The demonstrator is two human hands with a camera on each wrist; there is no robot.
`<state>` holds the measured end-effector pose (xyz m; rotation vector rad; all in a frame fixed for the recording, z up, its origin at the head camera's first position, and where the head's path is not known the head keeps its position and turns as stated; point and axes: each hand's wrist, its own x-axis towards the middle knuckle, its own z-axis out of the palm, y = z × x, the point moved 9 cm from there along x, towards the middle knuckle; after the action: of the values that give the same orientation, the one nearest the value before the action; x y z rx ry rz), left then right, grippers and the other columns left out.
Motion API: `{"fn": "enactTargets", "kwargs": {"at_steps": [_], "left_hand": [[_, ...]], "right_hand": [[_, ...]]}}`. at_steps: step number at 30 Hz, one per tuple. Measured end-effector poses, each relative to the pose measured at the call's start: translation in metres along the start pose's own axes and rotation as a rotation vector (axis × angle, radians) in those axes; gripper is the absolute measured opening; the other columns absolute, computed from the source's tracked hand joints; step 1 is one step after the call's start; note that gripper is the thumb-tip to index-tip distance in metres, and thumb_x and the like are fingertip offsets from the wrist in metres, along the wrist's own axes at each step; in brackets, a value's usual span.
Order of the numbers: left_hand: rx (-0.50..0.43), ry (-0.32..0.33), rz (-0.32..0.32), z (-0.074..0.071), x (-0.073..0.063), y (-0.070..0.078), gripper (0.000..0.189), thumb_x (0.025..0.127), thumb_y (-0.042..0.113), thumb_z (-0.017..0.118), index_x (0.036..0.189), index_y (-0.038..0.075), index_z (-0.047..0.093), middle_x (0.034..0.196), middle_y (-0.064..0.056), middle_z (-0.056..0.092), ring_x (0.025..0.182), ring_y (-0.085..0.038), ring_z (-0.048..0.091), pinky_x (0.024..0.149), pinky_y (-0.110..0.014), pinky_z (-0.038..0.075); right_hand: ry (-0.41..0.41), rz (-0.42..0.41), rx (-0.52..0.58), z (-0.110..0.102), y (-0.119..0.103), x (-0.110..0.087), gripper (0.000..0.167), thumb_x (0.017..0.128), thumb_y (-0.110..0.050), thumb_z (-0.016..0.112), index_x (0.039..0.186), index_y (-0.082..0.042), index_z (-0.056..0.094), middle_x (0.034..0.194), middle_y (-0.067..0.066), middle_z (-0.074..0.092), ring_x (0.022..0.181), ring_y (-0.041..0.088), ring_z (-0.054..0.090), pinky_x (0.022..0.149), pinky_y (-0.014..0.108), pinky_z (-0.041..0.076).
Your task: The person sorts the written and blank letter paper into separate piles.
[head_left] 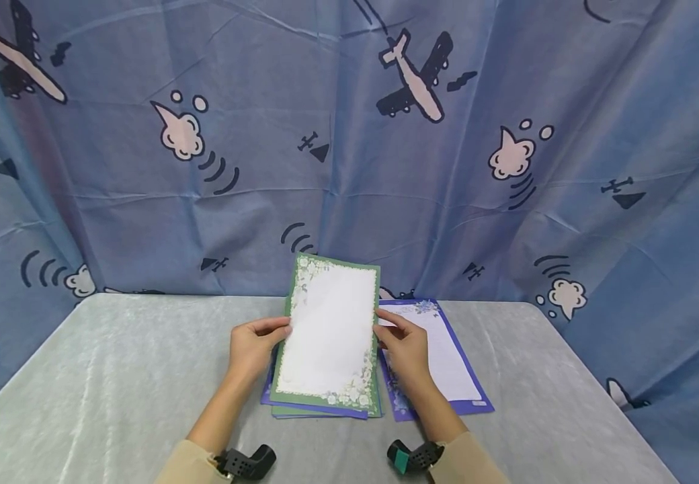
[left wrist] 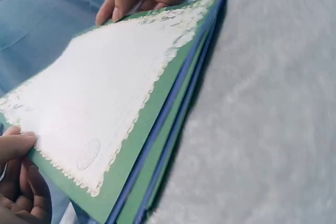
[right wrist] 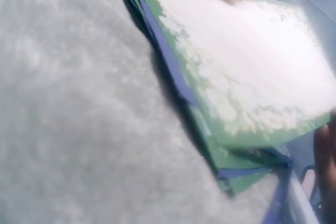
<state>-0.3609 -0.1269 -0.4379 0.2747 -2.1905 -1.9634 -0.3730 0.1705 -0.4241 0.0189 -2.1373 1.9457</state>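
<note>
A green-bordered sheet of floral letter paper (head_left: pixel 328 329) is tilted up at its far end, over a pile of green and blue-purple edged sheets (head_left: pixel 325 411). My left hand (head_left: pixel 255 344) pinches its left edge between thumb and fingers. On the opposite edge, my right hand (head_left: pixel 406 343) pinches the paper likewise. From the left wrist, the thumb (left wrist: pixel 18 147) shows lying on the sheet's printed face. Alternating green and blue edges of the pile (right wrist: pixel 173 77) appear below the sheet in the right wrist view. How many sheets lie there is hidden.
Beside the pile on the right lies a purple-bordered floral sheet (head_left: pixel 449 363), partly covered by my right hand and forearm. A pale cloth covers the table (head_left: pixel 144 376). Behind its far edge hangs a blue curtain (head_left: pixel 265 134) printed with planes and clouds.
</note>
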Motion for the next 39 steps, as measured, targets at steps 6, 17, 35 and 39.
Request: {"fn": "enactTargets", "kwargs": {"at_steps": [6, 17, 35, 39], "left_hand": [[-0.023, -0.024, -0.018, 0.003, -0.004, 0.009, 0.021, 0.087, 0.016, 0.079, 0.106, 0.007, 0.080, 0.105, -0.005, 0.078, 0.083, -0.005, 0.065, 0.074, -0.020, 0.054], [-0.017, -0.115, 0.041, 0.010, -0.010, 0.028, 0.021, 0.091, 0.017, 0.075, 0.110, 0.009, 0.079, 0.114, -0.009, 0.077, 0.083, -0.006, 0.067, 0.078, -0.027, 0.057], [-0.045, -0.235, 0.121, 0.016, -0.025, 0.061, 0.033, 0.092, 0.013, 0.073, 0.125, 0.011, 0.071, 0.121, -0.012, 0.067, 0.087, -0.007, 0.066, 0.080, -0.028, 0.057], [-0.069, -0.275, 0.135, 0.026, -0.029, 0.069, 0.035, 0.092, 0.010, 0.073, 0.127, 0.008, 0.070, 0.124, -0.016, 0.067, 0.082, -0.006, 0.068, 0.081, -0.032, 0.058]], "right_hand": [[-0.007, 0.029, -0.008, -0.005, -0.006, 0.002, 0.034, 0.093, -0.002, 0.069, 0.127, -0.005, 0.071, 0.132, 0.016, 0.068, 0.083, 0.000, 0.068, 0.070, 0.021, 0.058], [-0.037, 0.034, -0.063, -0.015, -0.036, 0.002, 0.035, 0.097, -0.004, 0.065, 0.132, -0.007, 0.068, 0.138, 0.013, 0.063, 0.089, 0.000, 0.066, 0.074, 0.020, 0.057], [-0.120, 0.102, 0.054, -0.027, -0.062, 0.002, 0.042, 0.099, -0.007, 0.062, 0.141, -0.005, 0.060, 0.115, -0.014, 0.065, 0.092, 0.006, 0.062, 0.078, 0.022, 0.054], [-0.120, 0.117, 0.105, -0.035, -0.069, 0.001, 0.042, 0.099, -0.008, 0.063, 0.141, -0.007, 0.060, 0.106, -0.016, 0.066, 0.090, 0.003, 0.064, 0.078, 0.020, 0.053]]}}
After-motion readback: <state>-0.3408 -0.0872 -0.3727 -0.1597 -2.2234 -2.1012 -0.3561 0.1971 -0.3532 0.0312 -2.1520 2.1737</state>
